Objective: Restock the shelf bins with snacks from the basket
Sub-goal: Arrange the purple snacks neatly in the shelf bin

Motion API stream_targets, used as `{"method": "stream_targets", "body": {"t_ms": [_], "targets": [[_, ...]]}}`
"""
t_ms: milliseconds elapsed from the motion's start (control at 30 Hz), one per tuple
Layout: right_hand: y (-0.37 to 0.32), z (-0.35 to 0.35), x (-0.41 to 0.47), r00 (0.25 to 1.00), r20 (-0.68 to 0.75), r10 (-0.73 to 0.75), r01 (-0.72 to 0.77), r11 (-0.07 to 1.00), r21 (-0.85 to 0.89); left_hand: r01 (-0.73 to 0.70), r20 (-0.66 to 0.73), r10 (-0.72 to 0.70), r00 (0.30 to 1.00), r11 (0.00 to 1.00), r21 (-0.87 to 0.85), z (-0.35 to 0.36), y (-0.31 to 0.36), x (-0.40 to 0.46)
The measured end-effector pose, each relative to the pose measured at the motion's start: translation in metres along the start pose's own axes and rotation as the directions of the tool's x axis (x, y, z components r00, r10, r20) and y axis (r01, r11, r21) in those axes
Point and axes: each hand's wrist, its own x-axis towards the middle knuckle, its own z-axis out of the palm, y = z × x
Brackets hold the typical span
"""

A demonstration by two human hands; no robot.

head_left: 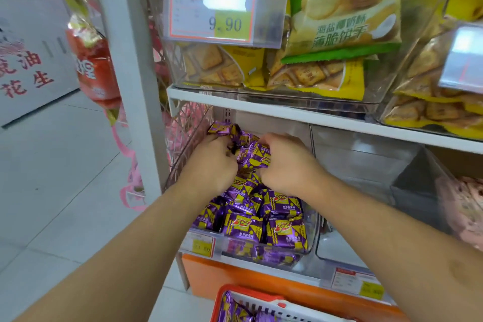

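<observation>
Reaching into the clear bin (312, 230) on the lower shelf, both hands are closed on purple packets (261, 219) near the back of the pile. The left hand (213, 162) has its fingers curled round a packet at the rear left; the right hand (286, 162) grips one or more packets just beside it. The exact number held cannot be told, as the fingers hide them.

Location of stock: the bin is well filled toward the front, with packets heaped loosely. More of the same packets lie in the orange basket (222, 298) at the bottom edge of the view, below the shelf. The neighbouring bin (347, 191) to the right looks largely unfilled.

Handling judgement: the packets appear small, light and foil-wrapped, so likely slick and crinkly, with a soft pillow shape. Contents are probably brittle; hard squeezing could crush them. Several can be gathered at once in a loose cupped grasp across the flat faces. A pinch on the crimped end seam suits single packets. The heaped pile may slide forward if pressed, so packets are best settled toward the back wall.
</observation>
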Motion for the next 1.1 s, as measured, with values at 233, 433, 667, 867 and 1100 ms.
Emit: {"method": "stream_targets", "body": {"t_ms": [233,433,667,867,1100], "targets": [[-0.028,-0.012,0.022,0.994,0.095,0.051,-0.066,0.985,0.161,0.016,-0.020,-0.019,1.000,0.993,-0.114,0.000,0.004,-0.013],[-0.048,0.023,0.083,0.989,0.113,0.094,-0.112,0.981,0.156,0.123,0.075,-0.108,0.991,0.964,-0.236,-0.004,0.004,0.010],[-0.051,0.047,0.107,0.990,-0.032,0.138,-0.134,0.987,0.093,0.170,0.095,-0.148,0.984,0.938,-0.301,0.002,-0.004,0.018],[-0.048,0.042,0.102,0.991,-0.042,0.130,-0.124,0.984,0.132,0.150,0.113,-0.117,0.987,0.922,-0.357,-0.001,0.010,0.009],[-0.049,0.033,0.092,0.978,-0.043,0.204,-0.191,0.958,0.215,0.142,-0.054,-0.186,0.981,0.883,-0.448,0.001,0.012,0.004]]}}
